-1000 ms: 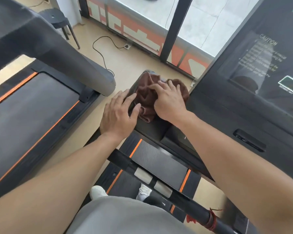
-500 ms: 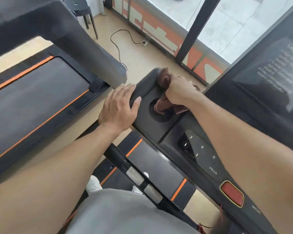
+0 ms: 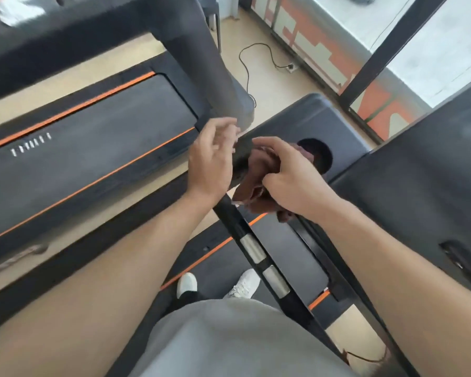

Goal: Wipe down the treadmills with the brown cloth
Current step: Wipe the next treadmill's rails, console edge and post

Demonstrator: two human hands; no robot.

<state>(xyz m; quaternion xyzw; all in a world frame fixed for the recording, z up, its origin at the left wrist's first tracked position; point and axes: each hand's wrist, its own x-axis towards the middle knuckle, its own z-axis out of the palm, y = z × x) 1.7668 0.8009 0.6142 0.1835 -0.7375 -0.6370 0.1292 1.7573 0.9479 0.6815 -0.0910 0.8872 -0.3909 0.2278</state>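
My right hand (image 3: pixel 291 183) is gripping the bunched brown cloth (image 3: pixel 259 186), which is hanging under my fingers just short of the treadmill console's cup holder (image 3: pixel 320 156). My left hand (image 3: pixel 212 161) is hovering beside it, fingers relaxed, holding nothing.

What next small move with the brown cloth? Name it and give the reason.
Probably bring the brown cloth down onto the handrail and wipe along it. The right hand grips the cloth bunched just above the rail's top end, beside the cup holder, while the left hand hovers open, touching nothing, free to steady the console.
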